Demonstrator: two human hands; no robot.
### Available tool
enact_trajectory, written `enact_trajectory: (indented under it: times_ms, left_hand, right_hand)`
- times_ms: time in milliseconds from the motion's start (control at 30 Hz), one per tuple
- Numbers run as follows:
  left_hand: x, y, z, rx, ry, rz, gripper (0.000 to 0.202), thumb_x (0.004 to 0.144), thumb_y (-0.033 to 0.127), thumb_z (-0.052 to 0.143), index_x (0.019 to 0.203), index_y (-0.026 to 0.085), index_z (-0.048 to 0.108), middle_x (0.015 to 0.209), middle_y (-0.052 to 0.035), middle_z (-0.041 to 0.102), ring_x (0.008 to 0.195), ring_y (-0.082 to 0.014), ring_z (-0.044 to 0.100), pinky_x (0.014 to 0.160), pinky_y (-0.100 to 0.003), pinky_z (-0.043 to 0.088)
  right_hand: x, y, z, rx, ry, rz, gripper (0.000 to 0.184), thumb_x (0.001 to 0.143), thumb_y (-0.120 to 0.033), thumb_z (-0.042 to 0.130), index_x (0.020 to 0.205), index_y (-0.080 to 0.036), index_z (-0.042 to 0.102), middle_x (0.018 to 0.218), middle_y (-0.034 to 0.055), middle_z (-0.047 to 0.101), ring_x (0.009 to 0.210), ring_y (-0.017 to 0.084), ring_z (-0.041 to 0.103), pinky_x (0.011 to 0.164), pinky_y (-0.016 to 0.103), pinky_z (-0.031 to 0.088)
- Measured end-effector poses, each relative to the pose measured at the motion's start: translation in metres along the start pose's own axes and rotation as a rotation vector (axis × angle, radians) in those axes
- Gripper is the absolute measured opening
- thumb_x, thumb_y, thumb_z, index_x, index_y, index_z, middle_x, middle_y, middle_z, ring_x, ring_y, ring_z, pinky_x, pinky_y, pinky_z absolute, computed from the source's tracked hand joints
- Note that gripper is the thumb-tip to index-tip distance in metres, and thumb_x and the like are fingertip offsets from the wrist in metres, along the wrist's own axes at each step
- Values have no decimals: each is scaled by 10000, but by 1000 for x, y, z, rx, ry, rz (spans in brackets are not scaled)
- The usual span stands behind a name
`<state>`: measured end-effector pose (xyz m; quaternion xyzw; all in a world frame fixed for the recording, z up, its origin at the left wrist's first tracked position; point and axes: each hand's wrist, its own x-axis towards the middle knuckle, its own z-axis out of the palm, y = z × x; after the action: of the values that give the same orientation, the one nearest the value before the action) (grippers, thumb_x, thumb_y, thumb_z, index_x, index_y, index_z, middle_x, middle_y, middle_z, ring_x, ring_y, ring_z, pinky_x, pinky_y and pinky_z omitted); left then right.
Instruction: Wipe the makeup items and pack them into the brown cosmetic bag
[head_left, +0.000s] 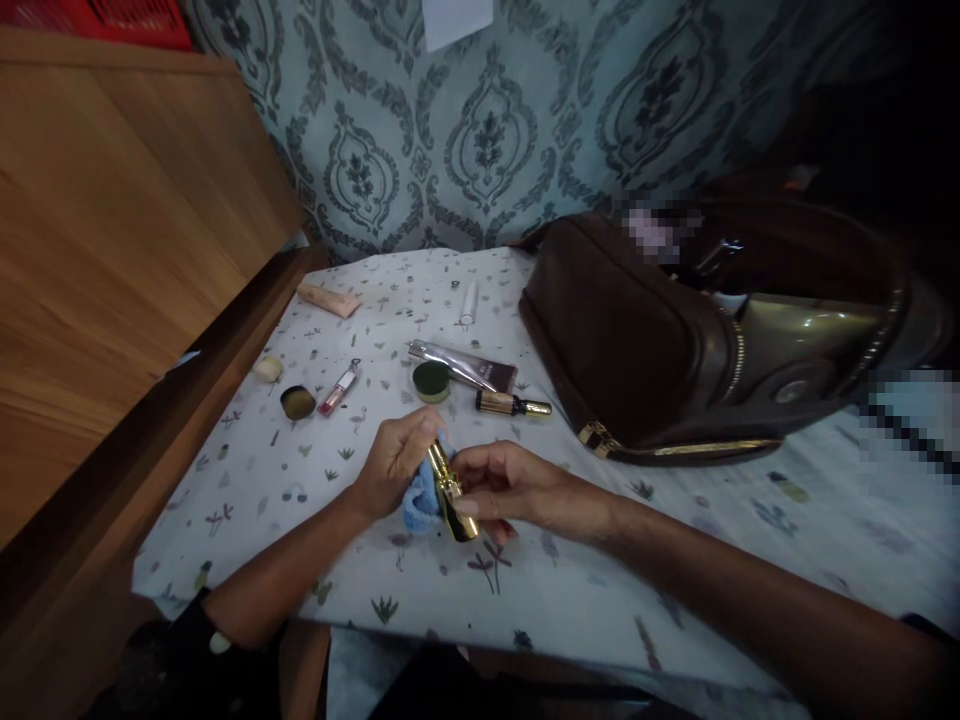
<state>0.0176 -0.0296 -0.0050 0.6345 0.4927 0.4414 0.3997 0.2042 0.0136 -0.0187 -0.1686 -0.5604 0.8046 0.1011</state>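
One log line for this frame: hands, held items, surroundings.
left hand: presses blue cloth on gold tube | right hand: grips gold tube | nearby: brown bag, green jar on table

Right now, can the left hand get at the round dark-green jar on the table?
Probably yes: the round dark-green jar sits just beyond the left hand with bare tablecloth between. But that hand holds a blue cloth against a gold tube.

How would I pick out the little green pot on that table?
Find the big brown bag on the printed tablecloth. Left of it lies a brown tube, and the green pot sits beside that tube's near side. It is the only round green thing there.
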Motion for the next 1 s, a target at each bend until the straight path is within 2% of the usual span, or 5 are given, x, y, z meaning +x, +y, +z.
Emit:
enact_trajectory:
  times_ms: [200,400,567,800,1000]
  left_hand:
    - [1,-2,-2,44,172,8,481,970,631,349,973,203,568,754,-2,551,677,-151,523,618,-270,452]
    - [-2,-9,0,40,-133,53,660,833,532,694,1347,240,402,1109,-80,621,887,-202,623,777,-322,523]
    - [-1,-8,-1,313,-52,202,384,908,395,639,1235,232,523,1129,-71,626,1007,-216,600,893,-347,485]
    - [-3,-8,-5,360,-36,241,275,990,372,485,1189,190,542,1068,-74,656,953,-202,612,854,-320,483]
    - [-6,-5,-3,370,-22,164,292,1014,430,406,1089,186,548,845,-8,621,720,-145,559,683,-262,444]
  right_hand:
    - [4,-2,-2,55,179,-142,402,762,-438,807,969,-162,601,811,-10,646,580,73,589,516,211,419]
    - [7,1,-5,114,425,-268,427,711,-422,850,953,-190,586,780,-21,637,651,104,605,623,266,522]
    - [4,-1,-7,209,421,-309,405,751,-482,814,962,-194,623,894,23,691,822,139,673,794,304,561]
    - [3,-5,-8,-80,535,-370,411,798,-535,747,952,-180,609,635,-45,587,485,63,495,461,218,400]
    - [4,-3,-5,-123,541,-365,456,776,-587,739,769,-202,495,604,-46,582,440,49,442,404,212,327]
